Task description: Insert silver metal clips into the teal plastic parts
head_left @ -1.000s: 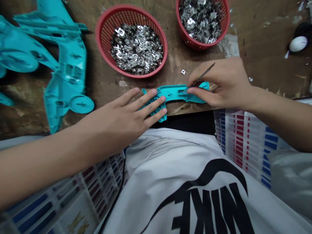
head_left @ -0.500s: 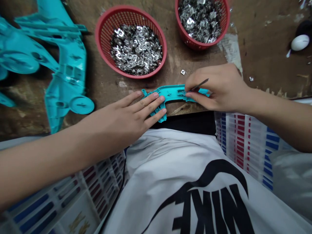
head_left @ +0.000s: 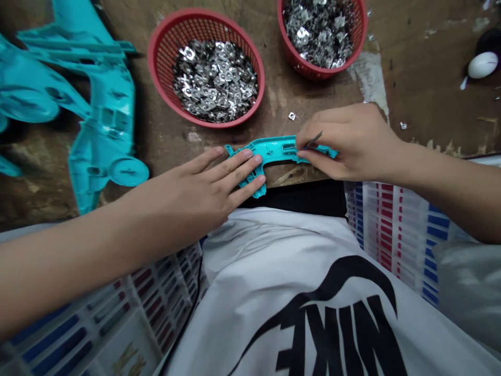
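Observation:
A curved turquoise plastic moulding (head_left: pixel 273 150) lies at the table's near edge, its ribbed inner side up. My left hand (head_left: pixel 211 180) rests on its left end, fingers stretched out and slightly spread, pressing from above. Over the right part, my right hand (head_left: pixel 346 141) pinches a thin dark metal tool (head_left: pixel 315 139) between thumb and fingers. Only the tool's upper end shows; its lower end is hidden by the fingers. Beside the fingers there is a small rectangular slot (head_left: pixel 289 149) in the moulding. A small shiny metal clip (head_left: pixel 292 116) lies just beyond it.
Two red baskets stand behind: the left basket (head_left: pixel 156 78) and the right basket (head_left: pixel 285 39) hold many small metal pieces. Larger turquoise shells (head_left: pixel 113 99) are piled at left. A white rounded object (head_left: pixel 482 65) lies far right. Plastic crates (head_left: pixel 385 219) flank my lap below the table.
The dark tool has tipped, and less of its upper end sticks out above my right fingers. My left hand stays on the moulding. The whole view has shifted slightly.

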